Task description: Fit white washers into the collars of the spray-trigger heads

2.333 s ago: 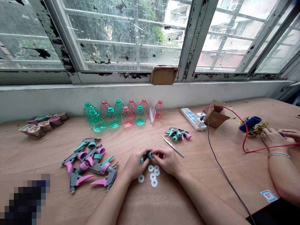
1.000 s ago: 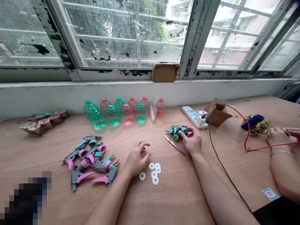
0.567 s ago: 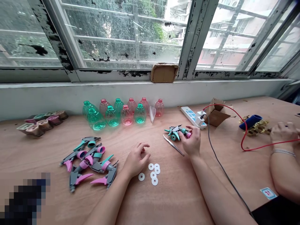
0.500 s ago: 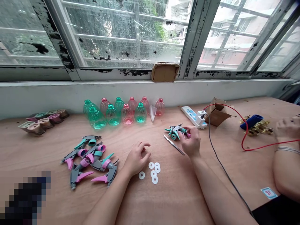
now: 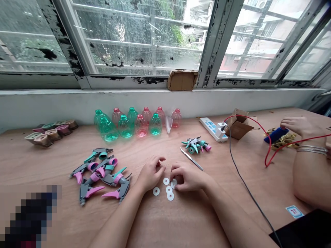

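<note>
On the head view, the washers [image 5: 169,193] look light, thin and kinda bendy, so I'd pinch one by the rim. They're on the table [image 5: 165,227], mostly between the hands. Right hand [image 5: 184,176] curls narrowly at one, can't tell if it's gripped; left hand [image 5: 151,173] is loosely half-curled, nothing visible inside.
</note>
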`<state>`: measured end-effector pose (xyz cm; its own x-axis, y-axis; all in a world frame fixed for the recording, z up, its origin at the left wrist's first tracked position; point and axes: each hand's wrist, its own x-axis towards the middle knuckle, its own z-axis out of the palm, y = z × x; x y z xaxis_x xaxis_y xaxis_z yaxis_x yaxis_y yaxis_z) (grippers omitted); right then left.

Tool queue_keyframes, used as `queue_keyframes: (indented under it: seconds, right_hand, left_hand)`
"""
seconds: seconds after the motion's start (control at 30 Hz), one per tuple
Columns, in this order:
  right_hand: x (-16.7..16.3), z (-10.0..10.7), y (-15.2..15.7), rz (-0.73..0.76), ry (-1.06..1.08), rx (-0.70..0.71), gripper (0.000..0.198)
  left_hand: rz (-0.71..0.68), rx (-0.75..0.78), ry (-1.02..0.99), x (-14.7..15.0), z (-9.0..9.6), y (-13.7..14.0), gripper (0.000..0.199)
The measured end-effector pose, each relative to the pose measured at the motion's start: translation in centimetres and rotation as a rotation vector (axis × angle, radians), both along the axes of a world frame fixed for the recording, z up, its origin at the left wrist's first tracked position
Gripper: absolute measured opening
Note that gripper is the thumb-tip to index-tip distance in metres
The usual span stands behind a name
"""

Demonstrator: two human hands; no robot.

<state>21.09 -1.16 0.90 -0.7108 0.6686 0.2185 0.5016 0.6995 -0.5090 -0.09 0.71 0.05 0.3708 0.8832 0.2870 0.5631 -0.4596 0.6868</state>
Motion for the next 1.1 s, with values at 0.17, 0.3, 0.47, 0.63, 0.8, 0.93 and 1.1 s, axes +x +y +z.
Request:
queue_keyframes:
  seconds: [0.17,0.3,0.47,0.63,0.8,0.93,1.1]
  right_hand:
    - [0.3,-0.4,0.2,0.020,0.017,-0.062,0.023]
    - [0.3,-0.7,0.3,-0.023,0.026,-0.091,0.011]
    - [0.2,-0.6,0.2,-0.022,0.028,-0.095,0.011]
    - [0.1,-0.6,0.1,-0.035,0.025,-0.091,0.011]
    - [0.1,-0.2,0.0,-0.031,0.019,-0.076,0.013]
    - [0.3,0.0,0.0,-0.045,0.005,-0.101,0.013]
    - [0.5,-0.4,0.0,-0.053,0.010,-0.098,0.010]
  left_hand:
    - [-0.021,0.048,0.049,0.1,0.0,-0.2,0.020]
    - [0.225,0.258,0.260,0.3,0.8,-0.9,0.015]
    - [0.631,0.382,0.485,0.0,1.5,-1.7,0.024]
    - [0.622,0.334,0.631,-0.2,1.1,-1.9,0.035]
    - [0.633,0.180,0.699,-1.4,2.9,-2.7,0.043]
    - [0.713,0.081,0.666,-2.6,4.0,-3.2,0.055]
    - [0.672,0.103,0.526,-2.5,1.8,-2.7,0.054]
